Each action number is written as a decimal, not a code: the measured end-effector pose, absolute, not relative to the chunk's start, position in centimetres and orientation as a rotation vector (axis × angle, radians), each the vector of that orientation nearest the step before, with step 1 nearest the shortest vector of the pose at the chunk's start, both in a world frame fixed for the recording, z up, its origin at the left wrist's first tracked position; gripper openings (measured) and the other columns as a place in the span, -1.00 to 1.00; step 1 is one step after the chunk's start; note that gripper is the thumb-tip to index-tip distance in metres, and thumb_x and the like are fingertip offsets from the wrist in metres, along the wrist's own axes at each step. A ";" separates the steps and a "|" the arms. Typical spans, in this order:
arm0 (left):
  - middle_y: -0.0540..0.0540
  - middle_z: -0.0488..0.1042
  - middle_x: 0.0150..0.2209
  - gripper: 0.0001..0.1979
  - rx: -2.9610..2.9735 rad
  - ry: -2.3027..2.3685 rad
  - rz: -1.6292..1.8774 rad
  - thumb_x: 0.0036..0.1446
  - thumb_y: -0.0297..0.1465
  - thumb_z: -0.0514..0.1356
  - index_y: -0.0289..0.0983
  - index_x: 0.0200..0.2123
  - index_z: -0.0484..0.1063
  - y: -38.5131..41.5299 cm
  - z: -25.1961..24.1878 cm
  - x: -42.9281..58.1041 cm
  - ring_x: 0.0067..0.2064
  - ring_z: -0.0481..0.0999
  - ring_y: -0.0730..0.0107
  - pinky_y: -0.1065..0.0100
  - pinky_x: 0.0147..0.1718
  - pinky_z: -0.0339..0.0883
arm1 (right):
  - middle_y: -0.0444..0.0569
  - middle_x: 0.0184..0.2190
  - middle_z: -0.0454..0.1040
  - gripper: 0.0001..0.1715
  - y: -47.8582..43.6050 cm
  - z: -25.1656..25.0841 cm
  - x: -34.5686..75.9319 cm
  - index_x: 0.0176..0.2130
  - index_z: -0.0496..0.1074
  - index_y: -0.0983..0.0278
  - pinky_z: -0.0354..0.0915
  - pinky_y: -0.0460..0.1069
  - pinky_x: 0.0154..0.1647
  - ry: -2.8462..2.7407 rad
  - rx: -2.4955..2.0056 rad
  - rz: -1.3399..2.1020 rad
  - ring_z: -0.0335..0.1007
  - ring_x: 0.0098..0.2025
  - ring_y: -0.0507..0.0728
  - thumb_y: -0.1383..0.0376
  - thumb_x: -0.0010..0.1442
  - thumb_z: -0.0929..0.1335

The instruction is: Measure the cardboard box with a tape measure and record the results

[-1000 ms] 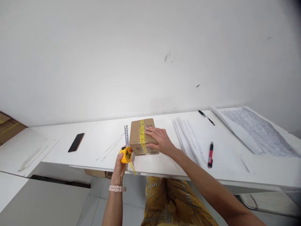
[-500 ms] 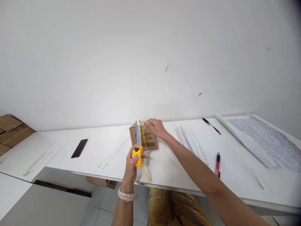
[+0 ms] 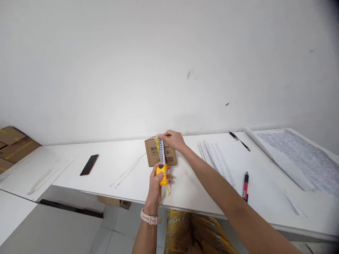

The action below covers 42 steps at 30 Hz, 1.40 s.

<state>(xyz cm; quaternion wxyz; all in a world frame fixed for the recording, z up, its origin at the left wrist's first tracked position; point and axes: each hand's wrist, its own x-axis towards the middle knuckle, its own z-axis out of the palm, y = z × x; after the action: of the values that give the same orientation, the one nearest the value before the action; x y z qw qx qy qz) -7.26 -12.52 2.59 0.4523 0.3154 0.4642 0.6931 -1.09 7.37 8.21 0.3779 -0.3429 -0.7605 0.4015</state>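
Note:
A small brown cardboard box (image 3: pixel 153 152) with printed symbols and a barcode stands near the wall on the white table. My left hand (image 3: pixel 155 181) is wrapped round a yellow tape measure (image 3: pixel 162 174) just in front of it. The silver blade (image 3: pixel 162 151) runs out from the case across the box's printed face to its upper edge. At that edge my right hand (image 3: pixel 173 139) pinches the blade's end against the box. A yellow strap dangles below the case.
On the white table (image 3: pixel 127 158) a black phone (image 3: pixel 89 164) lies to the left. Papers (image 3: pixel 219 158), a black pen (image 3: pixel 239 141) and a red marker (image 3: pixel 245 186) lie to the right, beside a large printed sheet (image 3: pixel 291 151). Cardboard boxes (image 3: pixel 18 144) sit far left.
My left hand and the tape measure have moved slightly right and up. The blade now slants over the middle of the box, and my right fingers have come left onto its end.

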 end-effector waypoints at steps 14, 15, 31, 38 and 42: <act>-0.21 0.52 -0.08 -0.34 0.721 1.083 1.693 -0.14 -0.10 0.43 -0.17 0.03 0.37 -12.4 -2.2 -7.3 -0.31 0.55 0.27 0.32 -0.40 0.39 | -0.06 -0.24 0.61 -0.45 7.7 8.3 -0.8 -0.36 0.55 0.18 0.22 0.01 -0.24 -1.970 -0.902 1.076 0.45 -0.19 0.16 -0.22 0.04 0.37; -0.21 0.53 -0.08 -0.34 0.722 1.073 1.691 -0.13 -0.10 0.43 -0.17 0.03 0.37 -12.4 -2.4 -7.5 -0.31 0.55 0.26 0.32 -0.40 0.38 | -0.06 -0.24 0.61 -0.45 7.7 8.3 -0.8 -0.36 0.55 0.18 0.23 0.01 -0.24 -1.969 -0.901 1.079 0.45 -0.19 0.16 -0.22 0.05 0.37; -0.19 0.53 -0.12 -0.36 0.692 1.043 1.693 -0.12 -0.12 0.41 -0.25 0.00 0.35 -13.9 -1.3 -6.8 -0.35 0.55 0.28 0.35 -0.46 0.41 | -0.12 -0.39 0.52 -0.42 7.3 7.9 -0.7 -0.47 0.41 0.23 0.14 0.02 -0.17 -1.919 -0.878 0.953 0.37 -0.29 0.10 -0.17 0.22 0.24; -0.22 0.53 -0.06 -0.29 0.592 1.155 1.690 -0.22 -0.06 0.42 -0.18 0.02 0.40 -21.3 -0.3 -6.1 -0.30 0.56 0.18 0.31 -0.46 0.42 | -0.05 -0.20 0.57 -0.70 3.2 4.9 0.5 -0.33 0.44 0.23 0.04 0.09 0.12 -1.968 -0.627 0.686 0.39 -0.06 0.13 0.11 0.31 0.28; -0.19 0.53 -0.05 -0.21 0.649 1.343 1.595 -0.26 0.00 0.42 -0.15 0.06 0.39 -23.4 0.3 -4.7 -0.31 0.52 0.19 0.32 -0.47 0.40 | 0.01 -0.03 0.55 -0.76 -0.6 3.3 3.1 -0.18 0.47 0.23 -0.05 0.14 0.24 -1.969 -0.595 0.610 0.34 0.10 0.16 0.18 0.34 0.26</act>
<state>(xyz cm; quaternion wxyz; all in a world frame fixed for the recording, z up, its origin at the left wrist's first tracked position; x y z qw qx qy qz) -4.75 -23.43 0.30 0.4608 0.2637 0.5458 0.6482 3.10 -0.60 3.29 0.4775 -0.2434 -0.8064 0.2499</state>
